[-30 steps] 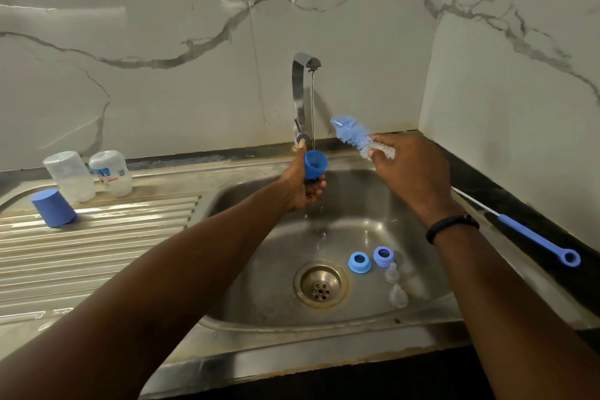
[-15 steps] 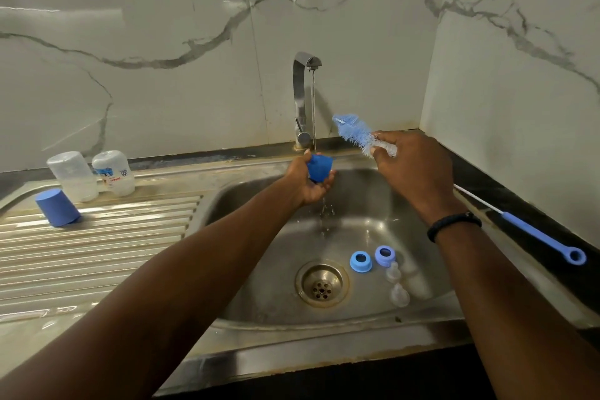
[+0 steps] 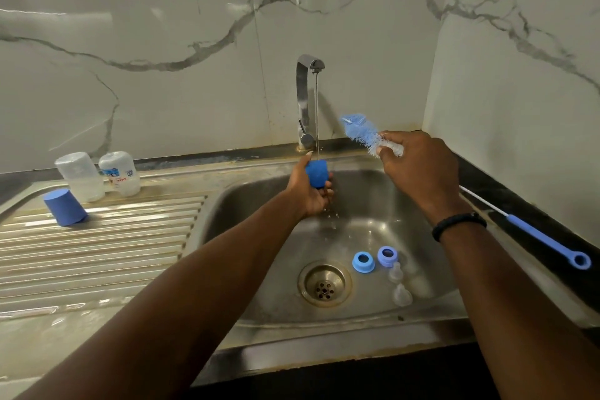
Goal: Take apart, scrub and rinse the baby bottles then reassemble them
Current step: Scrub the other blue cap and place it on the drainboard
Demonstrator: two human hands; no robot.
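The left hand (image 3: 310,191) was over the sink (image 3: 373,204), its grip curled round a dark blue bottle cap (image 3: 317,174) held directly under the thin stream of water (image 3: 316,114) falling from the chrome tap (image 3: 305,101). The fingers wrapped the cap from below and the thumb lay along its far side; water dripped off beneath the hand.

The right hand (image 3: 418,169) was raised just right of the tap, its grip closed tight on a bottle brush (image 3: 363,133) near the base of the bristles. The light blue bristle head stuck out up and to the left of the fist, clear of the stream. How the fingers lay underneath could not be made out. A black band (image 3: 459,225) circled that wrist.

On the sink floor, right of the drain (image 3: 324,284), lay two blue collar rings (image 3: 363,262), side by side, and just beside them two clear teats (image 3: 401,294), faint against the steel.

On the ribbed draining surface (image 3: 97,253) to the left, two clear bottle bodies (image 3: 81,175) stood upside down next to each other near the wall, one bearing a printed label. A second blue cap (image 3: 65,207) stood mouth-down, slightly tilted, just in front of them.

A thin blue-handled brush (image 3: 545,245) lay on the dark ledge right of the sink, well apart from both hands.
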